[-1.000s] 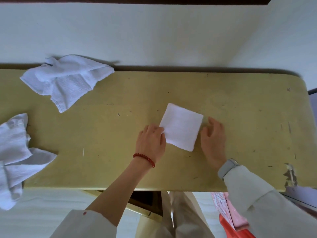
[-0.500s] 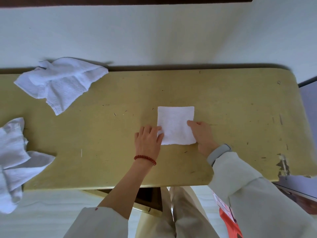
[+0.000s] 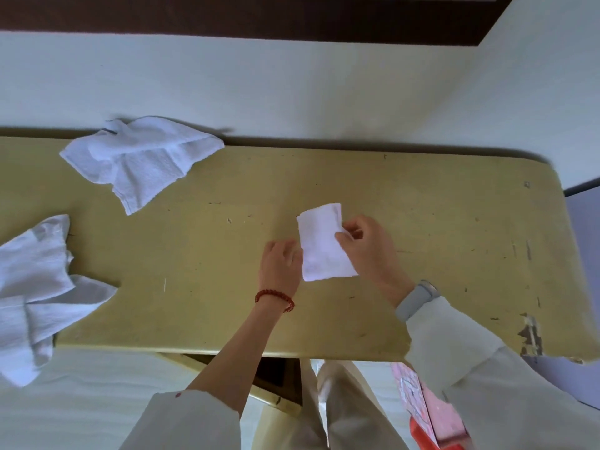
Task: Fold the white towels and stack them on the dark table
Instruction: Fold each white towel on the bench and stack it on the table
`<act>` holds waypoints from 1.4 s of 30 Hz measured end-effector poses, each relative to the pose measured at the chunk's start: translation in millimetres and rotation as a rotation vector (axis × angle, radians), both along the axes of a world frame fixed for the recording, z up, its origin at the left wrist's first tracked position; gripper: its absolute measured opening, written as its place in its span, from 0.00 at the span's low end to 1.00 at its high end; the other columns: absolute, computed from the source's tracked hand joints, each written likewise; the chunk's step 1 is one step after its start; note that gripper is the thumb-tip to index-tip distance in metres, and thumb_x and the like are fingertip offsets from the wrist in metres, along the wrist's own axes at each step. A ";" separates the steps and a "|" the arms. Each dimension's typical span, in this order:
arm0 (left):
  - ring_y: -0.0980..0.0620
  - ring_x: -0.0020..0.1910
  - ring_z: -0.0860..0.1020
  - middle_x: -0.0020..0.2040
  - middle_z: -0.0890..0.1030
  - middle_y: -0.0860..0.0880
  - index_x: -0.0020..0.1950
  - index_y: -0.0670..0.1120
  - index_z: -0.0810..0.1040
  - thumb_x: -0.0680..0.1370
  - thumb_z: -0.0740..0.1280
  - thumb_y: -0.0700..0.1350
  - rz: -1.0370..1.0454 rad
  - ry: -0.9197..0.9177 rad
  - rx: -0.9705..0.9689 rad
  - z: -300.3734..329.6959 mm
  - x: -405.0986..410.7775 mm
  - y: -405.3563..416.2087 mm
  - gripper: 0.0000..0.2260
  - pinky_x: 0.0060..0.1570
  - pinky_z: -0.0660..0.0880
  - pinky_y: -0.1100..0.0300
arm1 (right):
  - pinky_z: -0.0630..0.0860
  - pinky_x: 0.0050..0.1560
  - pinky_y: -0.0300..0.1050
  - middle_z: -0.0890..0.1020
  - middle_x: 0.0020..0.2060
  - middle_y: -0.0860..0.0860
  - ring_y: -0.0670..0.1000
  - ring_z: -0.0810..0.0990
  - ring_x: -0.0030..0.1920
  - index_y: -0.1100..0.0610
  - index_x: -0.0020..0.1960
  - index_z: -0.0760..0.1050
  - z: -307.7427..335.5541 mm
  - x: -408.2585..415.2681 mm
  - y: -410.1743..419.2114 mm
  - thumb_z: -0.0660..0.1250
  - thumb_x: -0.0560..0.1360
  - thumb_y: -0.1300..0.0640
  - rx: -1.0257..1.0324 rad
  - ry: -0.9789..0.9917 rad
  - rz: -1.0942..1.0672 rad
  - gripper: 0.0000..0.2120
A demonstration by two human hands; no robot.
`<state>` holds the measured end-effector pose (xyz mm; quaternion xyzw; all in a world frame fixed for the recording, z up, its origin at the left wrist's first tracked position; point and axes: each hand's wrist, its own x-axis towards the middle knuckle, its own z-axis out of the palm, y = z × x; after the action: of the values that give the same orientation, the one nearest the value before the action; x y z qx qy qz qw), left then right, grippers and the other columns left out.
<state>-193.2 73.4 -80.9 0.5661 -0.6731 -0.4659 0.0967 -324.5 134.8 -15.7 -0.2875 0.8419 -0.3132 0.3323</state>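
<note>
A scratched yellow counter (image 3: pixel 422 222) stands against a pale wall (image 3: pixel 292 86). A dark brown band (image 3: pixel 227 14) runs above. Paint is chipped at the counter's right corner.

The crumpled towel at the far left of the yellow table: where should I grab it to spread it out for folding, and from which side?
Take the crumpled towel by the corner that points toward you, coming in from the near side. That corner lies flat on the yellow table with its hem showing, while the far part is bunched in overlapping folds.
</note>
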 end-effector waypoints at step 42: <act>0.50 0.41 0.75 0.43 0.78 0.52 0.49 0.45 0.76 0.76 0.64 0.45 1.755 -0.302 -0.355 167.4 838.2 484.0 0.06 0.40 0.70 0.60 | 0.64 0.40 0.44 0.83 0.47 0.54 0.61 0.77 0.49 0.54 0.56 0.76 120.1 902.0 283.1 0.60 0.77 0.53 -0.579 0.128 1.651 0.11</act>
<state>645.0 557.4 86.5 0.9073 -0.0673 -0.0350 0.4136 577.5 417.9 104.4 -0.8950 0.2694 -0.1573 0.3189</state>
